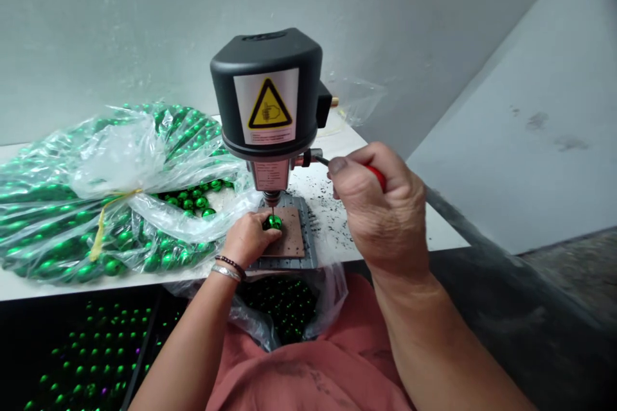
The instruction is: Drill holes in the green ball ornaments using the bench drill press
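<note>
A small bench drill press (267, 96) with a black head and a yellow warning label stands in front of me. My left hand (248, 234) grips a shiny green ball (274, 222) on a brown board (293, 231) that lies on the drill's grey base (308, 255). Straight above the ball is the thin drill bit (273, 210), its tip at or very near the ball's top. To the right of the drill head, my right hand (380, 199) is closed round the red-knobbed feed lever (376, 176).
A large clear plastic bag (116, 167) of green balls, with a yellow tie, lies on the white table (443, 231) at left. Dark shavings (332, 212) are scattered right of the base. Below the edge are an open bag (284, 305) and a dark container (144, 340) of balls.
</note>
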Tool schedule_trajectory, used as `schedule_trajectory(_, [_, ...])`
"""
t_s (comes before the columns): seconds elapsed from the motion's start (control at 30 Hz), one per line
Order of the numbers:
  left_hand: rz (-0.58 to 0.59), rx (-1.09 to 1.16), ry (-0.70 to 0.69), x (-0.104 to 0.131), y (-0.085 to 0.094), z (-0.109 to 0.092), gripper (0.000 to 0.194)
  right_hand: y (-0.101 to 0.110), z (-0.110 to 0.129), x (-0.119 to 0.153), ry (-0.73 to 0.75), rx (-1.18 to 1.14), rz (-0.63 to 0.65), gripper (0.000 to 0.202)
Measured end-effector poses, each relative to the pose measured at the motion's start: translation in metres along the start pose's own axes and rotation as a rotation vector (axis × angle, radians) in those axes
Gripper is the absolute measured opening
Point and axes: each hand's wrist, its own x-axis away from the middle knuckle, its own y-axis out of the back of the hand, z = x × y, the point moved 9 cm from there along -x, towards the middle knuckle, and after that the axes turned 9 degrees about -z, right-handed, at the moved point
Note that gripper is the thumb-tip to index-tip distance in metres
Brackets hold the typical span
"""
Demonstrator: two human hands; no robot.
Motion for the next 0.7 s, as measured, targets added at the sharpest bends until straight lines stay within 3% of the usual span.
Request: schedule_trajectory(0.7, [0.002, -0.067, -0.003, 0.001, -0.002, 0.000, 0.027, 0.005, -0.015, 0.029, 0.054, 0.003, -0.139, 0.016])
